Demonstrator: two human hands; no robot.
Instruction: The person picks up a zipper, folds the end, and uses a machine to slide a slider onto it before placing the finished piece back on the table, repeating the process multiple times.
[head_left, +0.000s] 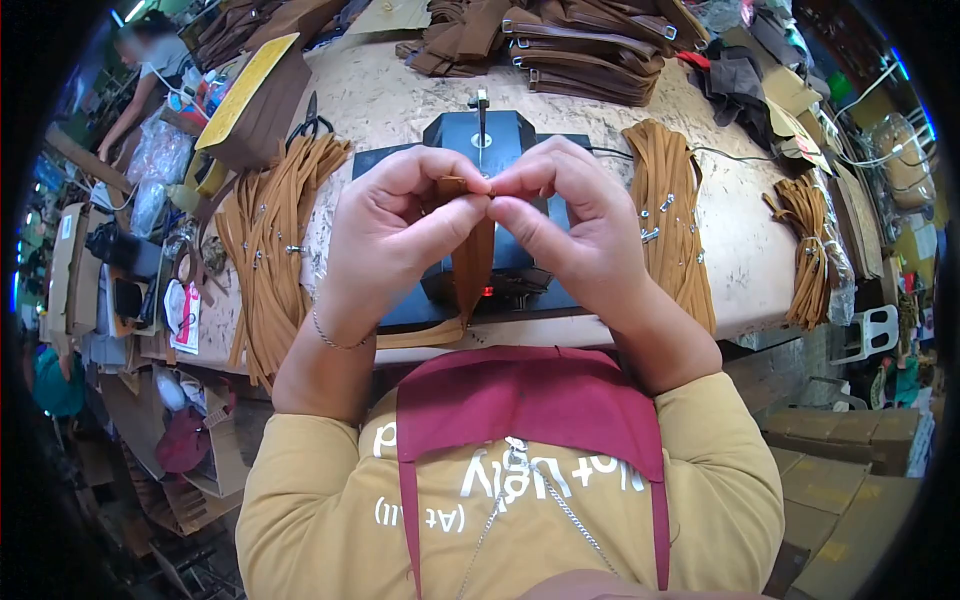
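Note:
My left hand (405, 215) is closed in a pinch on the end of a brown leather strap (472, 265), which hangs down below the fingers. My right hand (575, 215) is pinched too, its thumb and forefinger meeting the left fingertips at the strap's edge. Whatever small piece sits between the right fingertips is too small to make out. Both hands are held above a dark machine (505, 130) with an upright metal rod (482, 125) and a small red light at its front.
Tan strap bundles lie left (265, 240) and right (668, 190), with small metal fittings on them. Black-handled scissors (313, 122) rest behind the left bundle. Stacked brown straps with buckles (585, 55) are at the back. A smaller tied bundle (808, 250) lies far right. Another person (160, 60) is at upper left.

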